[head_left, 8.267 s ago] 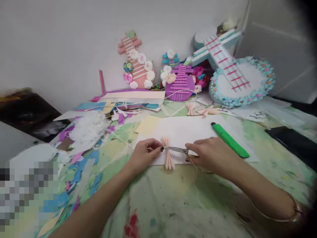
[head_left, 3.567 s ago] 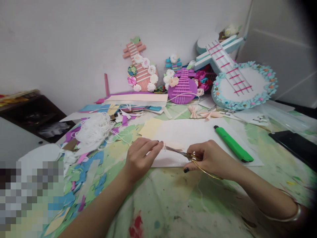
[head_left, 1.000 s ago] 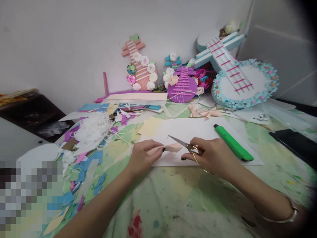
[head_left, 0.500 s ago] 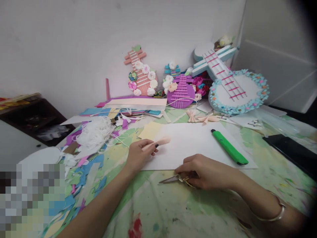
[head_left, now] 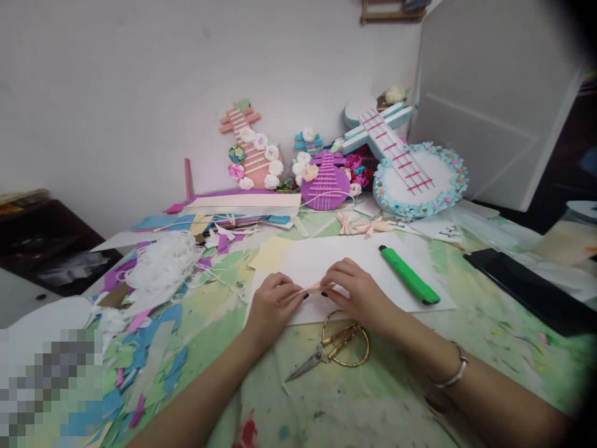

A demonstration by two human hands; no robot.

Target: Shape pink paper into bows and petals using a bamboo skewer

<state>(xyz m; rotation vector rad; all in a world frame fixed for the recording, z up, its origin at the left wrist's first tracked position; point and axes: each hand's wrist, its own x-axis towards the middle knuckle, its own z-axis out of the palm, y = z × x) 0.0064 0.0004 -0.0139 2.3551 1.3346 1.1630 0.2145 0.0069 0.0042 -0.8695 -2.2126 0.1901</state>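
Between my two hands is a small strip of peach crepe paper (head_left: 313, 289), pinched at both ends over a white sheet (head_left: 289, 317). My left hand (head_left: 275, 306) grips its left end between thumb and fingers. From the other side, my right hand (head_left: 357, 292) pinches the right end. Fingers cover most of the strip. Gold-handled scissors (head_left: 342, 342) lie on the table just below my right hand, blades pointing to the lower left. A green utility knife (head_left: 410, 275) rests on the white sheet to the right of my hands.
White string (head_left: 161, 264) lies in a tangle at left, with coloured paper scraps (head_left: 140, 348) below it. Folded peach paper bows (head_left: 368, 227) sit behind the sheet. Paper-flower-decorated instrument models (head_left: 326, 183) lean at the back. A black flat object (head_left: 532, 289) lies at right.
My right hand has let go of the scissors, leaving them on the table, and has moved up to the peach paper. My left hand still holds it. The view has shifted right.
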